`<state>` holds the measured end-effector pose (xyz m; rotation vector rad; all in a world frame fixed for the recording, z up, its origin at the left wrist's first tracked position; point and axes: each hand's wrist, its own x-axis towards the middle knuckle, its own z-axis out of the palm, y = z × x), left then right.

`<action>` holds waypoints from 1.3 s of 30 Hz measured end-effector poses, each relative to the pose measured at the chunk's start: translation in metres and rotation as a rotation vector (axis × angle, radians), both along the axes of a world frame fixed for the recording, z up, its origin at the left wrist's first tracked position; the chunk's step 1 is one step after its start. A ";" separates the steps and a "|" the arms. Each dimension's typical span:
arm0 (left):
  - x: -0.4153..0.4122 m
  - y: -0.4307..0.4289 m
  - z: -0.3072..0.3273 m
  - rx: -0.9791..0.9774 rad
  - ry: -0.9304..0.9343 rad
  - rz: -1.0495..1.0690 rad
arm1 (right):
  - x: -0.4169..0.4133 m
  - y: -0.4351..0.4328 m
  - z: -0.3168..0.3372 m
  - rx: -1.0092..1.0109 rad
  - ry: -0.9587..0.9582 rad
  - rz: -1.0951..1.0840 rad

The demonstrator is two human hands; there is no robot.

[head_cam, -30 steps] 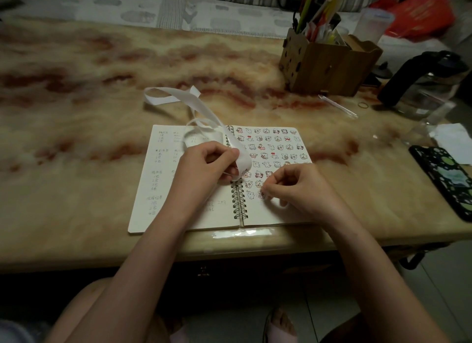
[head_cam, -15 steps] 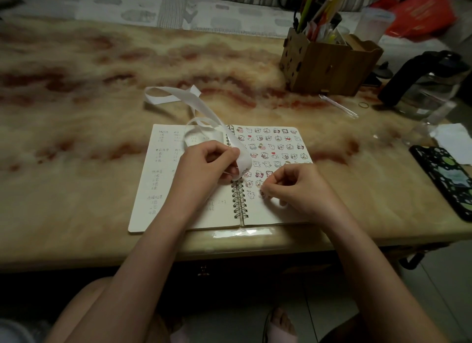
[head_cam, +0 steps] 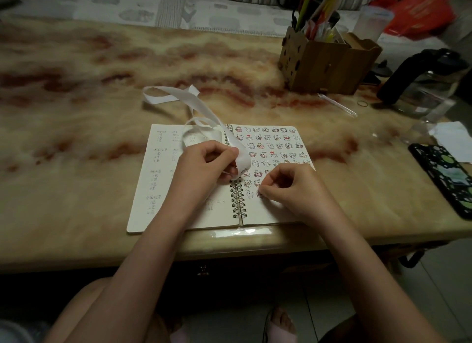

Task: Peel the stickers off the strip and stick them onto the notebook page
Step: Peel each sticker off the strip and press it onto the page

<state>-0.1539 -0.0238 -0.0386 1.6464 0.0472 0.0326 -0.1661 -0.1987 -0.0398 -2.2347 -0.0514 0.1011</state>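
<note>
The table (head_cam: 76, 151) was polished stone, cream veined with rust, glossy along its near edge. My notebook (head_cam: 143, 215) had matt paper pages on a metal wire spiral (head_cam: 237, 197). The strip (head_cam: 204, 110) in my left hand (head_cam: 204, 166) was smooth white backing paper with a slight sheen; the sticker (head_cam: 258, 194) pinched in my right hand (head_cam: 293, 189) was printed paper. Near the far right corner stood a matt wooden box (head_cam: 327, 67), and at the right edge a glossy black plastic phone case (head_cam: 444, 174).

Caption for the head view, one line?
Left hand holds the white sticker strip over an open spiral notebook while the right hand pinches a sticker onto the right page.
</note>
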 end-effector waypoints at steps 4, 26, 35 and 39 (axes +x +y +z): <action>0.000 0.000 -0.001 -0.005 -0.001 -0.004 | 0.002 -0.003 -0.002 0.014 -0.010 -0.017; 0.003 0.004 -0.002 0.026 -0.056 0.028 | 0.005 -0.004 -0.001 0.009 0.052 0.000; 0.003 0.002 -0.002 -0.042 -0.074 -0.001 | 0.006 -0.002 0.001 -0.007 -0.064 -0.035; 0.003 0.000 -0.001 -0.050 -0.083 -0.009 | 0.002 0.006 0.012 0.199 -0.303 -0.070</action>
